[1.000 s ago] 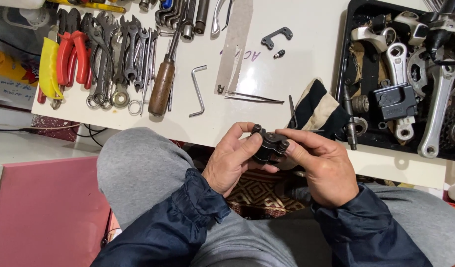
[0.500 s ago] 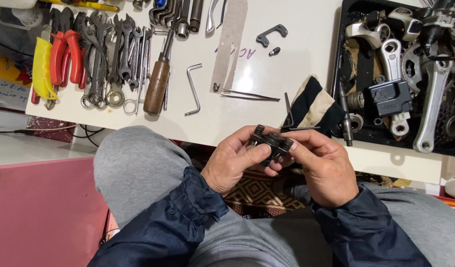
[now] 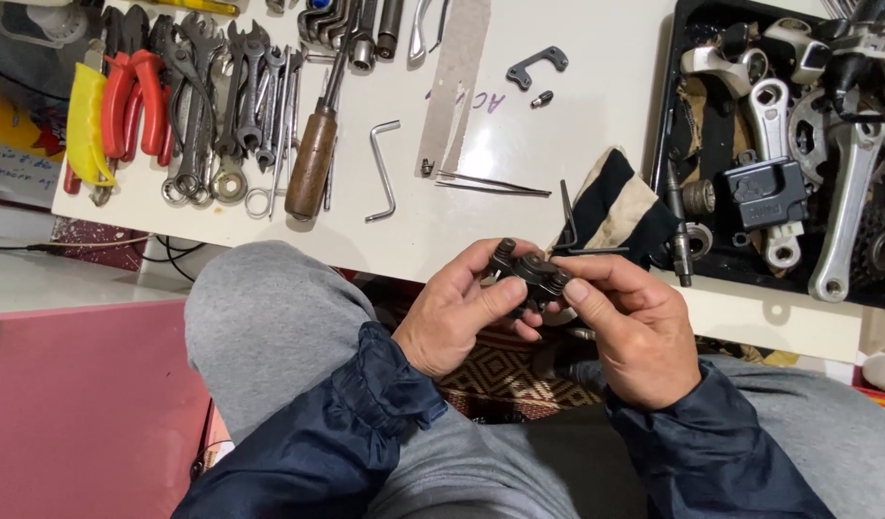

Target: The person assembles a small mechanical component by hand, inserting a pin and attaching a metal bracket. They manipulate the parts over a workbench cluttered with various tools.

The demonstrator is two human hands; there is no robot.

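1. Nearest, over the lap in grey trousers, the left hand (image 3: 462,317) and right hand (image 3: 630,332) both grip a small dark metal part (image 3: 531,274), fingers closed around it.
2. Compared with a second ago, the part sits a little higher and has been turned between the thumbs, so it looks handled and examined rather than set down.
3. Just beyond, on the white table (image 3: 596,106), lie a striped rag (image 3: 615,207) and a hex key (image 3: 383,168).
4. Farther off are a wooden-handled screwdriver (image 3: 313,159), spanners (image 3: 241,86), red pliers (image 3: 130,101), and a black tray (image 3: 668,144) of bicycle parts.
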